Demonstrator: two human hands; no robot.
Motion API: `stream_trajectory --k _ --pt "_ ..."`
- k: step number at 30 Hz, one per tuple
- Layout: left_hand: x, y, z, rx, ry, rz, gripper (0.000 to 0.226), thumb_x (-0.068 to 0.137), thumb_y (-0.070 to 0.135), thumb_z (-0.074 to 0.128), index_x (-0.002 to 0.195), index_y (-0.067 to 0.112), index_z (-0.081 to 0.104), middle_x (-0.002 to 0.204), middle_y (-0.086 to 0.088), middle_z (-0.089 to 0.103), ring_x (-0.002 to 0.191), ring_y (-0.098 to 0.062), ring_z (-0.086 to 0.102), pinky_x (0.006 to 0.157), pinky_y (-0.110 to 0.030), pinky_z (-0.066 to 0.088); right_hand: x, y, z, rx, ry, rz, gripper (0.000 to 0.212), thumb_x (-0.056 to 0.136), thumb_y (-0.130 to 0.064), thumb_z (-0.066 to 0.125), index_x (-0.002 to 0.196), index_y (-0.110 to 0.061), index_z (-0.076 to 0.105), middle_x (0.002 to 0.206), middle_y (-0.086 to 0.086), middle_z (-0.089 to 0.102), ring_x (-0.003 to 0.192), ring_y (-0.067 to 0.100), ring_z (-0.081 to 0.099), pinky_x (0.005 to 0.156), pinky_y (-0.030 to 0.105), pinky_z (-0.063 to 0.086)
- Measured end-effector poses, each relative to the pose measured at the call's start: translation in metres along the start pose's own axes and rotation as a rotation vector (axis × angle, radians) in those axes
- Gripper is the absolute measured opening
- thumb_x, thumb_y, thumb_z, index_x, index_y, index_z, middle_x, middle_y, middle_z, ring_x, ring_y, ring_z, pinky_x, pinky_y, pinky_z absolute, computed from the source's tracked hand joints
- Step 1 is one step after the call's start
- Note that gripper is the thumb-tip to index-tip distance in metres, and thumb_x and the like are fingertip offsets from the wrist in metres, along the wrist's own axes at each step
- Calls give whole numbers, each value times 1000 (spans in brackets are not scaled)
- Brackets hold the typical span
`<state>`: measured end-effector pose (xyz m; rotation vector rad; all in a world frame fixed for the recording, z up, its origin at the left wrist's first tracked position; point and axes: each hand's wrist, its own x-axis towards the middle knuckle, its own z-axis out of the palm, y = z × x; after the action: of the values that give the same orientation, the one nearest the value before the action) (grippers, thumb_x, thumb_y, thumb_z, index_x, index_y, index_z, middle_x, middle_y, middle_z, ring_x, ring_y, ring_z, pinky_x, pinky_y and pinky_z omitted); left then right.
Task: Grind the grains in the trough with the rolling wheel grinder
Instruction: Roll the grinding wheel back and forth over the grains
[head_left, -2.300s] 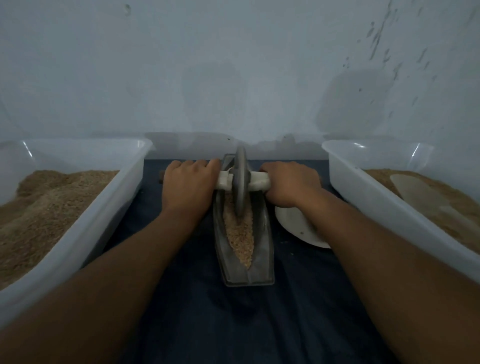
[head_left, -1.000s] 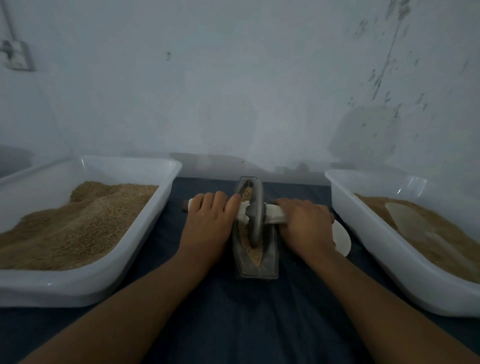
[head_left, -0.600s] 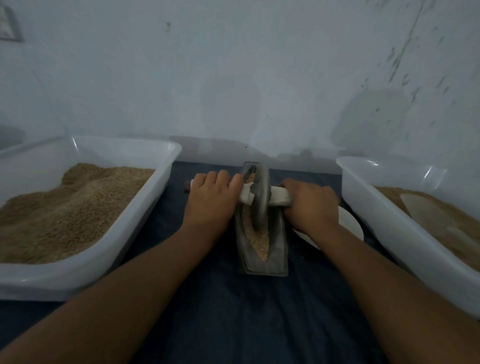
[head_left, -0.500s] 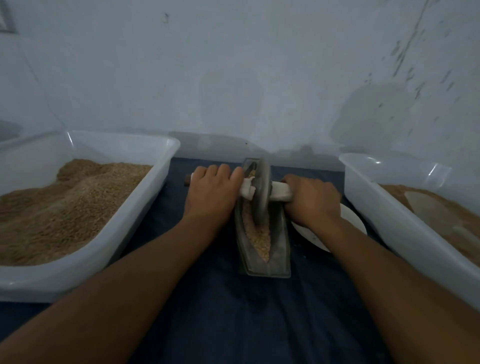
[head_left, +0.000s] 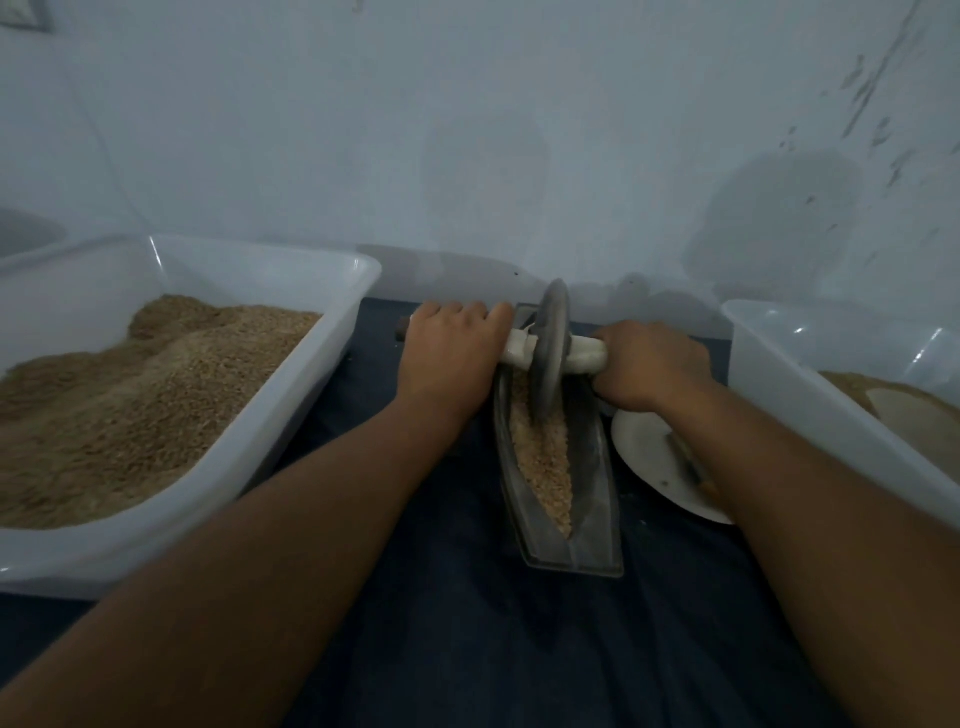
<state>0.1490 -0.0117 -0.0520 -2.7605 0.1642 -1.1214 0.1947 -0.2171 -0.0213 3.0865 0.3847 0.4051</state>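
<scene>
A grey boat-shaped metal trough lies on dark blue cloth, pointing away from me, with pale grains along its groove. The grey rolling wheel stands upright in the far half of the trough on a white-wrapped axle handle. My left hand grips the handle left of the wheel. My right hand grips it on the right. The far end of the trough is hidden behind the wheel and hands.
A large white tub heaped with brown grain stands at the left. Another white tub with grain and a pale scoop sits at the right. A white plate lies beside the trough under my right forearm. A wall rises close behind.
The wheel has rolled from the trough's middle toward its far end, with both hands pushing the handle away from me. More grain shows in the near part of the trough.
</scene>
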Motion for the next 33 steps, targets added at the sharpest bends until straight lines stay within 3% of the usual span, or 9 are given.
stream_trajectory --k 6,12,15,17,19,24,33 --pt "-9 1 -2 -30 25 -3 16 88 24 59 99 22 48 94 1 62 85 -22 59 76 -33 36 -13 -3 5 -27 117 6 11 79 -32 66 90 -33 63 79 -4 60 65 21 50 56 28 36" --pt "-24 8 -14 30 39 15 30 79 20 69 101 21 49 93 -2 62 85 -24 60 75 -35 39 -32 0 19 -41 245 -31 5 85 -36 60 85 -32 58 80 -5 64 72 23 61 63 31 38" --pt "-33 9 -18 26 59 6 18 85 18 59 100 20 50 91 -2 60 83 -25 59 76 -36 40 -39 -3 20 -51 313 -31 9 85 -33 60 80 -31 54 77 -5 64 71 24 61 64 31 34" --pt "-39 10 -20 24 99 13 10 87 17 53 97 19 51 87 -3 60 79 -25 58 74 -37 40 -45 -4 21 -64 347 -29 3 84 -33 60 85 -30 61 77 -5 64 71 23 61 63 32 34" --pt "-43 11 -22 20 129 23 9 87 17 51 96 19 53 86 -3 59 78 -25 58 74 -37 40 -51 -4 22 -54 383 -33 9 83 -32 61 91 -32 65 77 -5 65 71 23 61 63 32 34" --pt "-49 14 -30 -6 140 17 13 87 19 43 96 18 52 87 -3 59 78 -25 56 76 -37 40 -65 -5 21 9 468 -51 10 81 -32 64 91 -32 66 75 -5 64 68 24 59 63 33 29" --pt "-67 19 -30 -19 248 -8 6 90 14 53 96 16 52 85 -5 51 78 -26 46 80 -39 37 -92 -8 19 128 535 -53 11 85 -31 65 96 -31 68 83 -6 64 78 23 56 70 32 19"
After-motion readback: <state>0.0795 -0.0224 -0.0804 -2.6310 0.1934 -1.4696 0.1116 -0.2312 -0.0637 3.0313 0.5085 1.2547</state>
